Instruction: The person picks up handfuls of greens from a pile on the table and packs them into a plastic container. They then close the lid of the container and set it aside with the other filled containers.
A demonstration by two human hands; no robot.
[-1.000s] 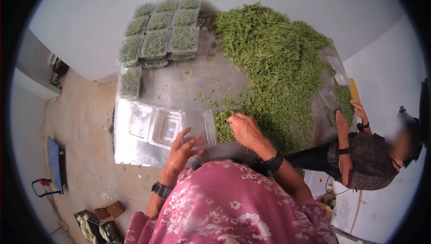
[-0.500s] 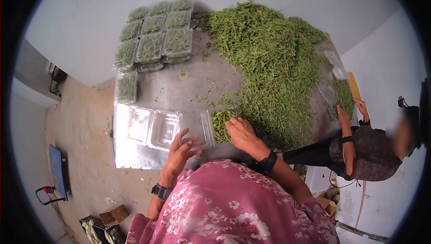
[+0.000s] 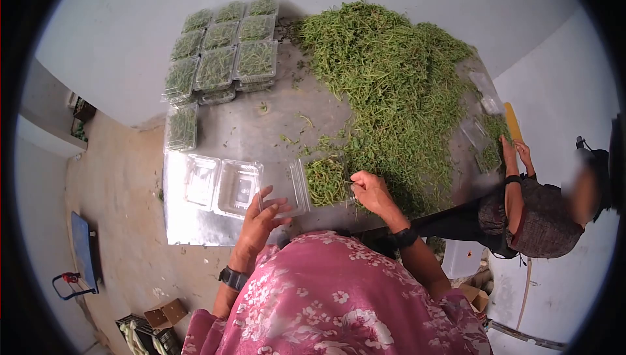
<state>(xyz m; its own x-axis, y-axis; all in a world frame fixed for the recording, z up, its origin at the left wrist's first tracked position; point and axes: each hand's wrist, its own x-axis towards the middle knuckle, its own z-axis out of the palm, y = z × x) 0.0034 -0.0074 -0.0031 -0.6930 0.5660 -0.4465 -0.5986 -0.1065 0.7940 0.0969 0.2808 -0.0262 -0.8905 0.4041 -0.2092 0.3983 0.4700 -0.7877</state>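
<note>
Our right hand (image 3: 372,192) has shifted off the top of the greens (image 3: 326,183) to the near right side of the clear box (image 3: 304,188); our left hand (image 3: 259,220) sits at its lid (image 3: 294,192) much as it did. Our hands are apart from each other; left fingers spread over the opened lid, right fingers bent inward beside the box, and we cannot tell whether they pinch a strand. To fill well, we judge, we should keep the greens level, tuck stray stems inside the rim, and let the left fingers steady the lid without bending it.

Set against the earlier frame, more of the greens in the box show; a co-worker's hands (image 3: 508,149) have also shifted at the far right, though what they grasp is perhaps too small to say. Beside our left hand lies an empty box (image 3: 238,188), open; right of our filling, the large heap (image 3: 398,87) spreads over the bench (image 3: 319,110); beyond, at the upper left, stand lidded boxes (image 3: 216,68) of greens.
</note>
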